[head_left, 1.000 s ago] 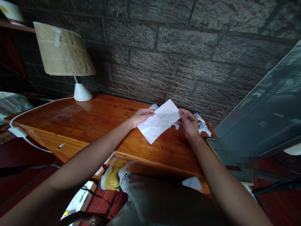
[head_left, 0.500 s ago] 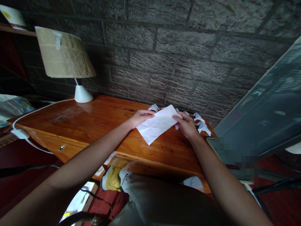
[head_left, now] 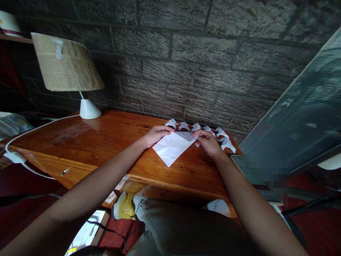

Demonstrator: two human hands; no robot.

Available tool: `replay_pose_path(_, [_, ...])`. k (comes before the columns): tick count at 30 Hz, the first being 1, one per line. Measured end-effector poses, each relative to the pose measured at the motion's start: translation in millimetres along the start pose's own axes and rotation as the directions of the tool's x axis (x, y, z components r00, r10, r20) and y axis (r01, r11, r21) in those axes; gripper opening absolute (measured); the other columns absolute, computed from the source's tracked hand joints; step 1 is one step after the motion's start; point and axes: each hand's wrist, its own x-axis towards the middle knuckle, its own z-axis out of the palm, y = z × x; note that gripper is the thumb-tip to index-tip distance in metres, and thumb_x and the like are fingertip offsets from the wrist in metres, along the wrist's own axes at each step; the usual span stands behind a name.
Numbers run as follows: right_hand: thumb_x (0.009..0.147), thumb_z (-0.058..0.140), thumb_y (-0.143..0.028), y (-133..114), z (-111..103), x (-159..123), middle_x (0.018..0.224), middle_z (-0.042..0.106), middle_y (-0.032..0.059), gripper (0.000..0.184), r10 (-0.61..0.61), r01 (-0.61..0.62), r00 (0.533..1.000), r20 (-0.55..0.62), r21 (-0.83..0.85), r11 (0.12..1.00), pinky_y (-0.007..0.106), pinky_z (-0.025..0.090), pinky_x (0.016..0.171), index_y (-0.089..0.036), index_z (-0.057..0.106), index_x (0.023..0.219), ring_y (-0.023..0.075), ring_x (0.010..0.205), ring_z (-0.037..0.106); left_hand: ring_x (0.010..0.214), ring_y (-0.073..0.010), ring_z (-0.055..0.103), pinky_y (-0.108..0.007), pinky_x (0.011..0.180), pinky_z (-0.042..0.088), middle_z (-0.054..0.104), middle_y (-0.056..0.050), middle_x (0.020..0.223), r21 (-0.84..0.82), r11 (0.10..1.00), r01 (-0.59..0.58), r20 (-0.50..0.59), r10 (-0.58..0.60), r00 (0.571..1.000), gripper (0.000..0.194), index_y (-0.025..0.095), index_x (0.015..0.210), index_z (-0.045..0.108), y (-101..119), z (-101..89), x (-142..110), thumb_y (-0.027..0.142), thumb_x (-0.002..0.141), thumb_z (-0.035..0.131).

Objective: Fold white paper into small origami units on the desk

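A creased sheet of white paper is held over the wooden table, one corner pointing toward me. My left hand pinches its upper left edge between thumb and fingers. At the upper right, my right hand grips the far part of the sheet, which is bent over toward me. Behind the hands stand several folded white paper figures in a row along the wall side. Another folded figure sits just right of my right hand.
On the left of the table stands a lamp with a paper-covered shade, its white cord running over the edge. A dark brick wall rises behind. To the right are a grey-green panel and a flat board by the table's end.
The far corner of the paper has come down toward me, with my right hand moving slightly left. More of the folded figures show behind it. The view has shifted a little.
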Motion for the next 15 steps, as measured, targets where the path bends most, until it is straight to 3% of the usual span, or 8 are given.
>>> replay_pose_path(6, [0.062, 0.082, -0.032, 4.3, 6.3, 3.6, 0.069, 0.066, -0.0017, 0.017, -0.036, 0.053, 0.991, -0.132, 0.13, 0.99, 0.022, 0.045, 0.053, -0.02, 0.07, 0.065, 0.0098, 0.058, 0.057, 0.055, -0.0073, 0.053, -0.019, 0.054, 0.038, 0.068, -0.001, 0.068, -0.005, 0.999, 0.039, 0.001, -0.039, 0.999, 0.028, 0.014, 0.082, 0.079, 0.9, 0.7, -0.8, 0.028, 0.058, 0.085])
replay_pose_path(10, [0.064, 0.084, -0.035, 1.6, 7.9, 2.5, 0.065, 0.064, -0.0023, 0.022, -0.057, 0.069, 0.991, -0.122, 0.097, 0.993, 0.022, 0.044, 0.051, -0.02, 0.069, 0.067, 0.0091, 0.053, 0.054, 0.057, -0.0053, 0.054, -0.017, 0.056, 0.042, 0.067, 0.0, 0.071, -0.053, 0.998, 0.03, 0.063, -0.027, 0.998, 0.028, 0.014, 0.084, 0.077, 4.5, -0.1, -0.9, 0.024, 0.059, 0.085])
replay_pose_path(15, [0.067, 0.08, -0.036, -7.7, 17.1, -4.6, 0.063, 0.064, -0.002, 0.019, -0.078, 0.078, 0.997, -0.006, -0.06, 0.995, 0.025, 0.044, 0.051, -0.021, 0.069, 0.066, 0.0101, 0.051, 0.053, 0.069, -0.015, 0.066, -0.024, 0.062, 0.05, 0.074, -0.007, 0.084, -0.104, 0.988, 0.117, 0.185, -0.096, 0.978, 0.051, 0.016, 0.098, 0.075, 8.3, 6.2, -6.5, 0.053, 0.065, 0.085])
